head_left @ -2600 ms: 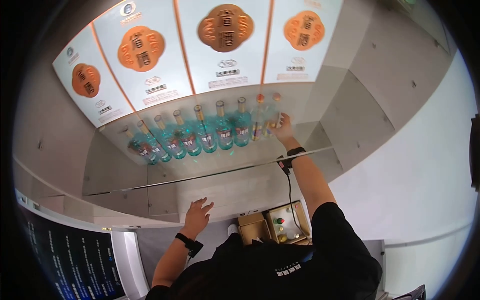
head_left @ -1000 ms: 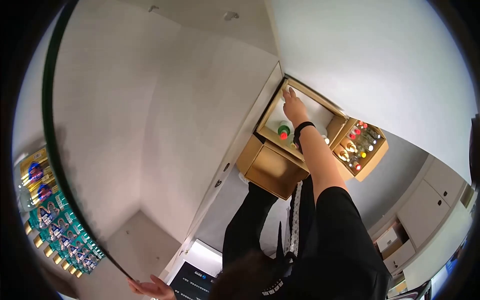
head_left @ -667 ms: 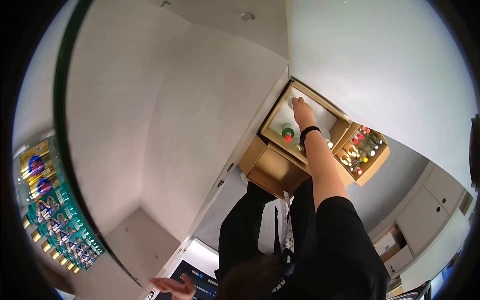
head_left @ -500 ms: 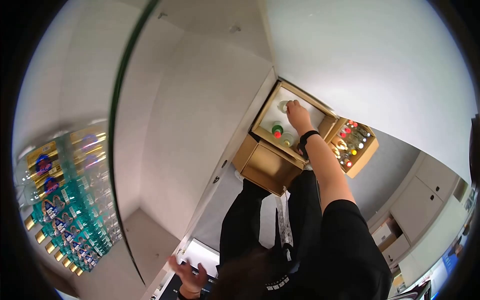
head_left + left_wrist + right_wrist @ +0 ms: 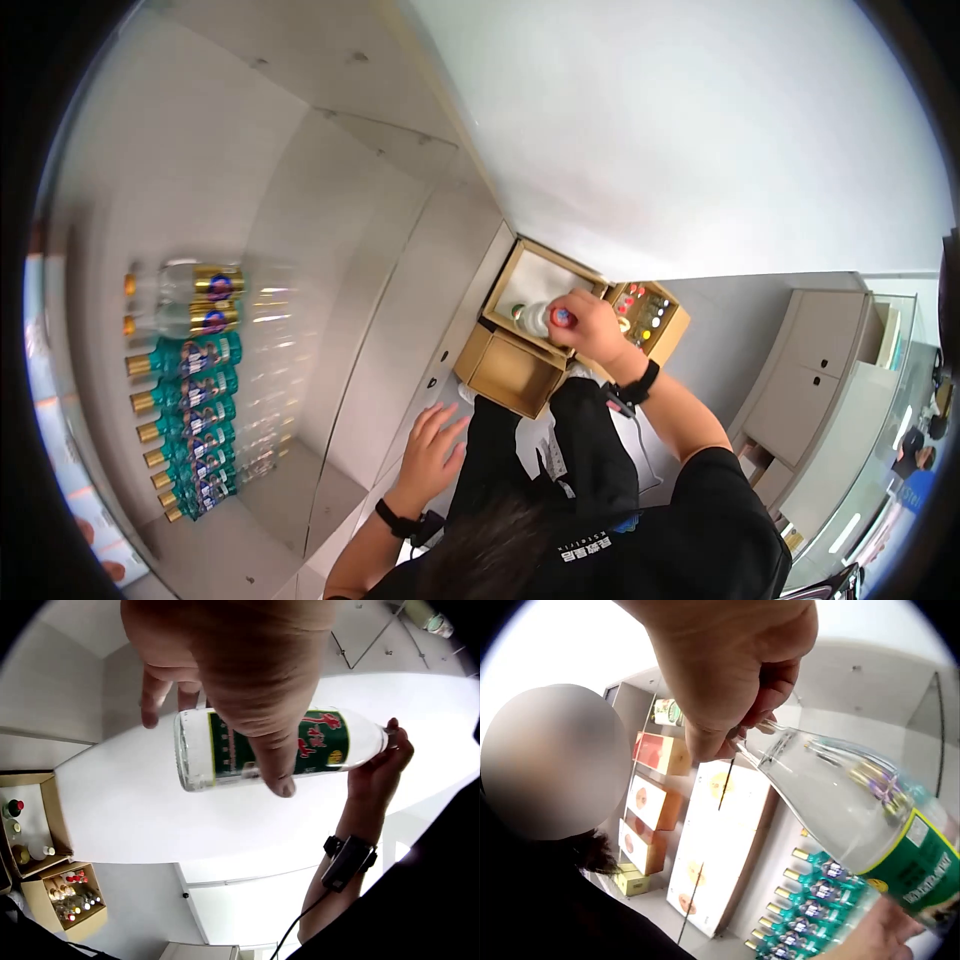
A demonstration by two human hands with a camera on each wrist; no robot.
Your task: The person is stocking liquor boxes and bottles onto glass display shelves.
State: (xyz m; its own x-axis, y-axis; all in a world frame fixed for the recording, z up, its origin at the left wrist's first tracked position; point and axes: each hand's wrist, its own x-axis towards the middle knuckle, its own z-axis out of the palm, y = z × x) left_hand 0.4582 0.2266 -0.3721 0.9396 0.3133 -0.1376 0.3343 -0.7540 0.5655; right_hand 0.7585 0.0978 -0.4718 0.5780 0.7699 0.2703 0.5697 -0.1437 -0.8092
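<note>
Above the cardboard boxes in the head view, my right hand (image 5: 592,326) grips a clear glass bottle (image 5: 532,319) near its red cap (image 5: 562,317). The right wrist view shows the fingers of my right hand (image 5: 731,682) around the neck of this green-labelled bottle (image 5: 832,802). My left hand (image 5: 430,458) is held apart from it with fingers spread in the head view. In the left wrist view my left hand (image 5: 247,667) overlaps the bottle (image 5: 199,754) in front, with no clear grip, while my right hand (image 5: 377,771) holds the neck.
Teal bottles (image 5: 205,385) and gold-labelled clear bottles (image 5: 215,300) stand in a row on the shelf at the left. A box (image 5: 508,375) stands on the floor by the cabinet, beside one with a light lining (image 5: 545,272) and one full of bottles (image 5: 665,345).
My right hand has lifted the clear bottle up from the lined box. My left hand has come up and nearer the middle, fingers spread. The head view has turned.
</note>
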